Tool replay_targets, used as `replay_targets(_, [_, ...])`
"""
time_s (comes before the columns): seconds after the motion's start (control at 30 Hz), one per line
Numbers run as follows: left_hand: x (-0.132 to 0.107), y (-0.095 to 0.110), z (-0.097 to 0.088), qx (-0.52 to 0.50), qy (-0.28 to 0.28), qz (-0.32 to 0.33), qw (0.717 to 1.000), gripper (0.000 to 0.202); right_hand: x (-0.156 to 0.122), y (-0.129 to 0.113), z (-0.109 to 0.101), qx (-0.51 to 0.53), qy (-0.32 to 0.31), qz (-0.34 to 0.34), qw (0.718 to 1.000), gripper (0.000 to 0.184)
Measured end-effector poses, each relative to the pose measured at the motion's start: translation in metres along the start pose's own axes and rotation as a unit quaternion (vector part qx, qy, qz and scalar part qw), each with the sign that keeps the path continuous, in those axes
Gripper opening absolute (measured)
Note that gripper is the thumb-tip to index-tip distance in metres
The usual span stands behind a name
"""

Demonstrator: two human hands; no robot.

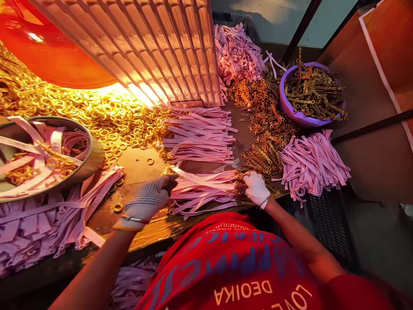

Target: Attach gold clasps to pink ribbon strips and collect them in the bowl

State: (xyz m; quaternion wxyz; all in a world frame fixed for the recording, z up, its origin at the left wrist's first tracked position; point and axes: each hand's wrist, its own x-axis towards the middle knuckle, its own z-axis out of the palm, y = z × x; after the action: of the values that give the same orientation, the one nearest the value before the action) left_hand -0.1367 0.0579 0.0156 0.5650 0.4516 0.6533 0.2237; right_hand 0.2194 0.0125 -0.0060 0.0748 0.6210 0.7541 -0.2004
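Observation:
My left hand (145,201), in a dotted work glove, is closed on the left end of a bundle of pink straps (203,189) lying on the bench edge. In a white glove, my right hand (256,187) is closed on the bundle's right end, beside a heap of brass clasps (263,155). A second stack of pink straps (200,135) lies just beyond the bundle. Loose gold rings (97,116) cover the bench to the left under a bright lamp.
A metal bowl (92,157) with straps and rings sits at left above a pile of pink straps (48,215). A purple bowl (290,110) of brass clasps stands at back right, more pink straps (314,165) beside it. A slatted rack (155,47) rises behind.

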Motion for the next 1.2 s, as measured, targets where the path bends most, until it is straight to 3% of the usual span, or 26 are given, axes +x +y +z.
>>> replay_targets(0.1, [-0.012, -0.001, 0.047, -0.156, -0.074, -0.062, 0.983, 0.046, 0.037, 0.031, -0.002, -0.013, 0.056, 0.093, 0.994, 0.032])
replay_targets(0.17, [-0.017, 0.004, 0.076, -0.267, -0.142, -0.102, 0.948, 0.057, 0.067, 0.049, -0.002, -0.049, 0.052, 0.156, 0.985, 0.029])
replay_targets(0.23, [-0.019, 0.01, 0.095, -0.353, -0.205, -0.128, 0.904, 0.065, 0.091, 0.059, 0.002, -0.088, 0.037, 0.177, 0.98, 0.029])
replay_targets(0.33, [-0.018, 0.018, 0.102, -0.427, -0.281, -0.167, 0.843, 0.071, 0.106, 0.065, 0.013, -0.134, 0.034, 0.162, 0.977, 0.029])
replay_targets(0.43, [-0.017, 0.019, 0.097, -0.451, -0.31, -0.192, 0.815, 0.072, 0.103, 0.069, 0.022, -0.163, 0.045, 0.137, 0.976, 0.03])
replay_targets(0.57, [-0.021, 0.012, 0.095, -0.44, -0.299, -0.182, 0.827, 0.056, 0.095, 0.078, 0.03, -0.17, 0.046, 0.108, 0.978, 0.031])
replay_targets(0.8, [-0.034, 0.016, 0.108, -0.328, -0.252, -0.134, 0.9, 0.05, 0.083, 0.088, 0.037, -0.168, 0.06, 0.085, 0.98, 0.031])
replay_targets(0.9, [-0.036, 0.017, 0.114, -0.309, -0.267, -0.123, 0.905, 0.046, 0.078, 0.086, 0.037, -0.161, 0.067, 0.072, 0.982, 0.027])
replay_targets(1.07, [-0.036, 0.012, 0.117, -0.301, -0.269, -0.112, 0.908, 0.049, 0.075, 0.088, 0.027, -0.103, 0.111, 0.121, 0.981, 0.022])
replay_targets(1.2, [-0.035, 0.011, 0.116, -0.234, -0.253, -0.081, 0.935, 0.04, 0.067, 0.073, 0.009, -0.004, 0.163, 0.09, 0.983, 0.021])
